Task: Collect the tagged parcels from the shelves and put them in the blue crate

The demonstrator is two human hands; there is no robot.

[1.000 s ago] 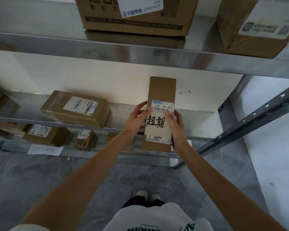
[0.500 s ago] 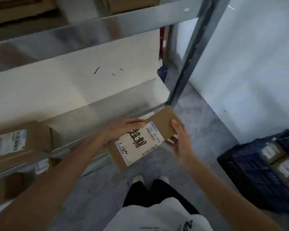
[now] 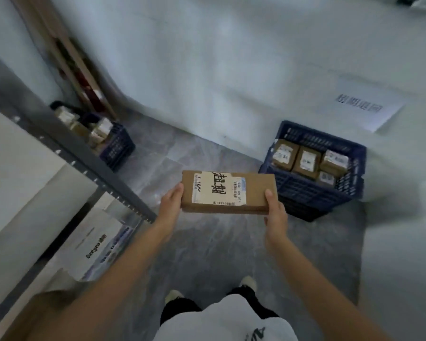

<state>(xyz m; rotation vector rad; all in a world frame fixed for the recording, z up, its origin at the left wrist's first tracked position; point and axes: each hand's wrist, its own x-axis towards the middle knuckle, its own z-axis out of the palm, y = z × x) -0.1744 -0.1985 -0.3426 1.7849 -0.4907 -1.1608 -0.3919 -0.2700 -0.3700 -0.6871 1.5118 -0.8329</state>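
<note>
We hold the parcel [image 3: 228,191] level above the floor, left hand [image 3: 170,205] and right hand [image 3: 276,212] gripping its ends, fingers curled around them. At two o'clock the blue crate [image 3: 312,190] holds four tagged boxes [image 3: 306,159]. At ten o'clock, another crate [image 3: 116,146] holds more boxes.

Floor [image 3: 207,242]: grey marbled tiles. Wall [image 3: 219,70]: plain white, meeting the floor at the far edge. Metal shelving upright [image 3: 67,148]: dark grey, perforated, slanting across the left. Paper sign [image 3: 362,107]: fixed to the wall, upper right.
</note>
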